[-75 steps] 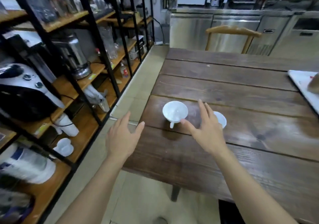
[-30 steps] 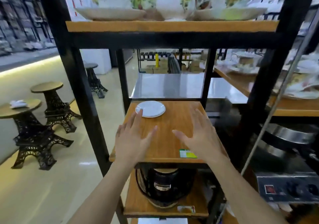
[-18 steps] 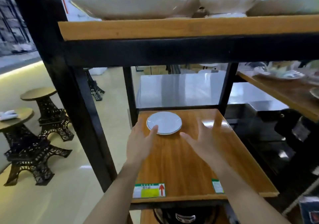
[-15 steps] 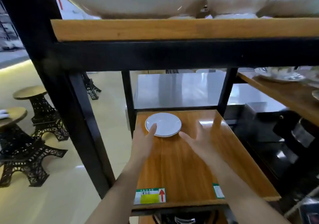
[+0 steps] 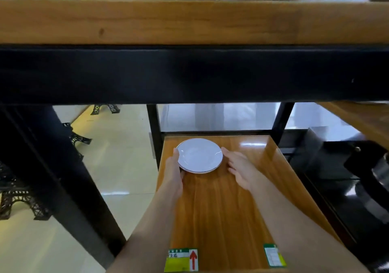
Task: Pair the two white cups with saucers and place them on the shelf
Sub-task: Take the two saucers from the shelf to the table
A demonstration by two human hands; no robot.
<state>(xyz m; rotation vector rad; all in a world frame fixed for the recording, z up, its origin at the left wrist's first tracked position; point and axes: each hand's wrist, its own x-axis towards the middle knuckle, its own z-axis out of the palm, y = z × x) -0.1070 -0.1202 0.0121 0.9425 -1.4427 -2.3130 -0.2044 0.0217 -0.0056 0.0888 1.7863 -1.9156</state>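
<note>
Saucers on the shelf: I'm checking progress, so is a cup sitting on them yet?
No, the saucers lie bare on the shelf, with the left hand and right hand at their edges.

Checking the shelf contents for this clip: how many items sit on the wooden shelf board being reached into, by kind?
Round white saucers with thin dark rims, stacked: 2
Green-and-yellow paper labels at the front edge: 2
White cups: 0
Total: 4
</note>
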